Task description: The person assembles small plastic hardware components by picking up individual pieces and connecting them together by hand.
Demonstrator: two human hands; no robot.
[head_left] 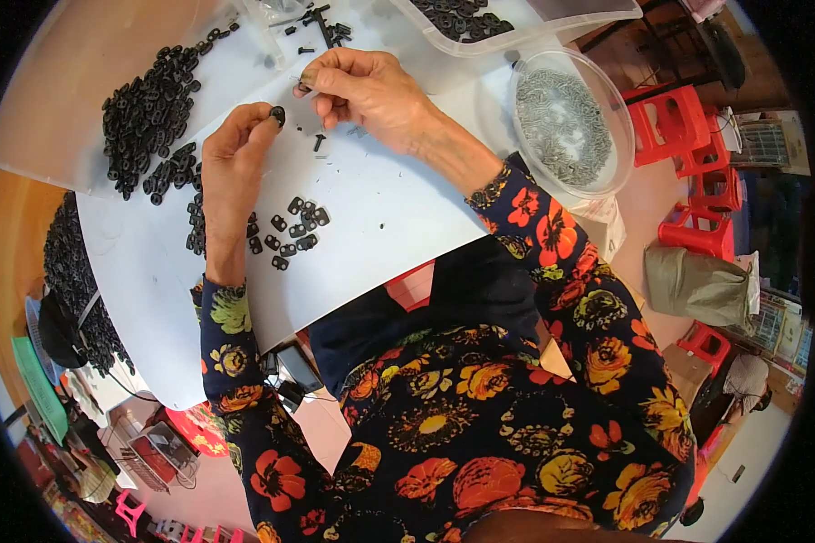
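My left hand [233,154] is closed, pinching a small black plastic piece [278,115] that looks like a cord lock part between thumb and fingertips. Close by on its right, my right hand [371,95] has thumb and forefinger pressed together on a tiny, thin metal-looking bit [301,87], too small to name surely. A gap separates the two held pieces. Beneath the hands, a black T-shaped plastic plunger [319,142] lies on the white tabletop [371,244]. Several loose two-holed black cord locks [297,231] lie right of my left wrist.
A big heap of black two-holed pieces [149,118] covers the far left of the table. More plungers [326,32] lie at the far edge. A clear bin [516,41] of black parts and a round tub [566,122] of small silvery metal pieces stand right. Red stools [670,127] stand beyond.
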